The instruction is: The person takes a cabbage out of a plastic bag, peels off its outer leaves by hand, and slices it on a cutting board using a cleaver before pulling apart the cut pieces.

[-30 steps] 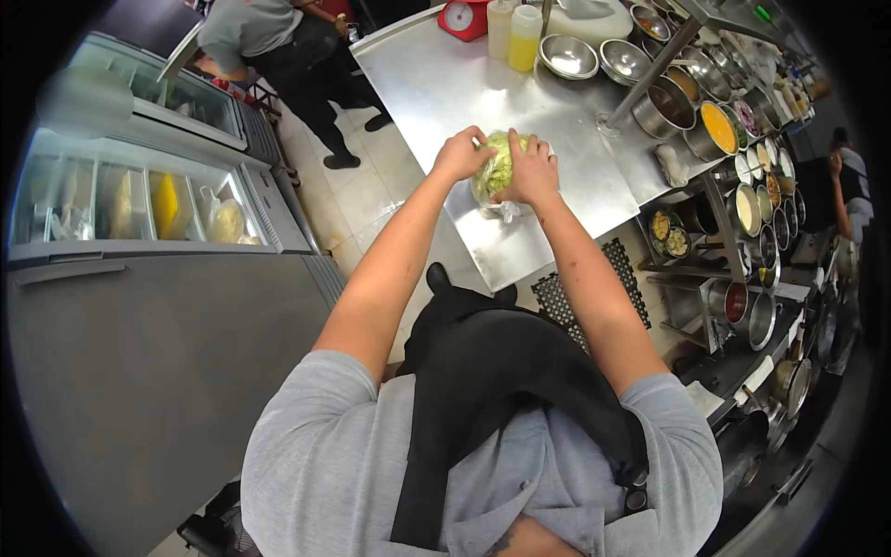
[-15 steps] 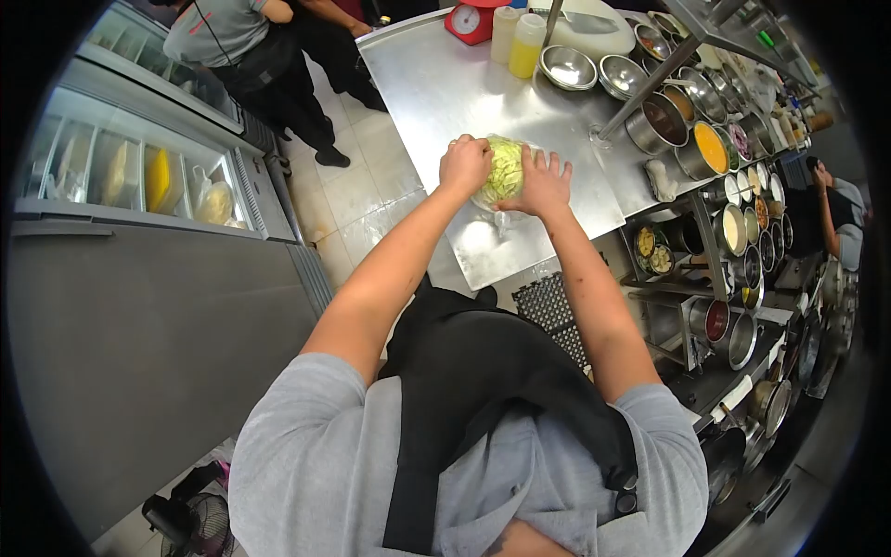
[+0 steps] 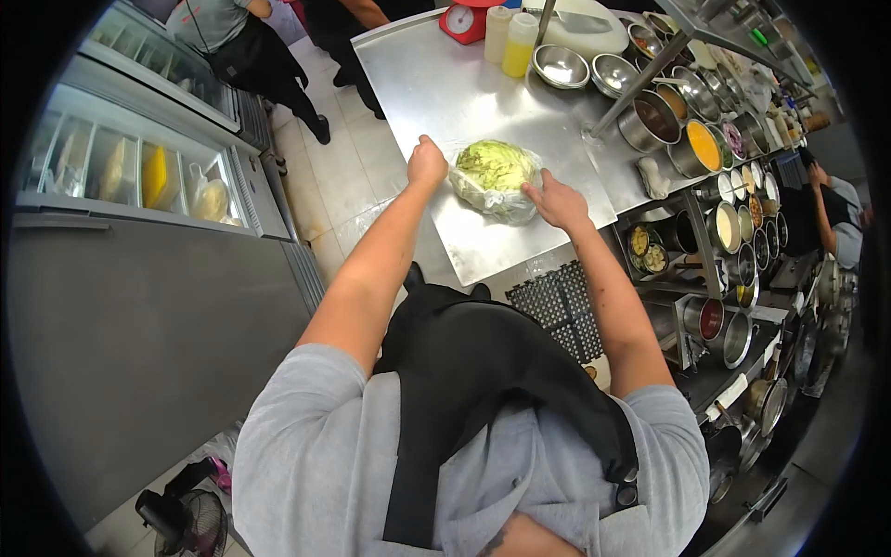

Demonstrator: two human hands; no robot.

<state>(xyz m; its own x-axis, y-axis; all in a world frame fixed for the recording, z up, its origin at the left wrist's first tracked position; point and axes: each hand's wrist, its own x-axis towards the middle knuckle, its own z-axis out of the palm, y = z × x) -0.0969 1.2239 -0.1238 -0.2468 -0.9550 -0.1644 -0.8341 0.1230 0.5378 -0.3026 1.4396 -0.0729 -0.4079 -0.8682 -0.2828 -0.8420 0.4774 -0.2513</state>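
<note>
A pale green head of lettuce (image 3: pixel 497 164) sits in a clear plastic bag (image 3: pixel 509 206) on the steel table, its leaves showing through the bag's open top. On the bag's right side, the thumb and fingers of my right hand (image 3: pixel 562 200) close on the plastic edge. My left hand (image 3: pixel 427 163) is held closed just left of the bag, over the table's edge. Whether a bit of the clear plastic is in its fingers is hard to see.
The steel table (image 3: pixel 445 84) carries a red scale (image 3: pixel 461 22), squeeze bottles (image 3: pixel 519 45), metal bowls (image 3: pixel 561 66) and a knife on a white board (image 3: pixel 594 35). Pots of sauce (image 3: pixel 704 148) line the right. A fridge (image 3: pixel 148 176) stands left. Other people stand nearby.
My hands have moved apart from around the lettuce, the left outward to the left and the right slightly down and right. The bag now lies wider around the lettuce.
</note>
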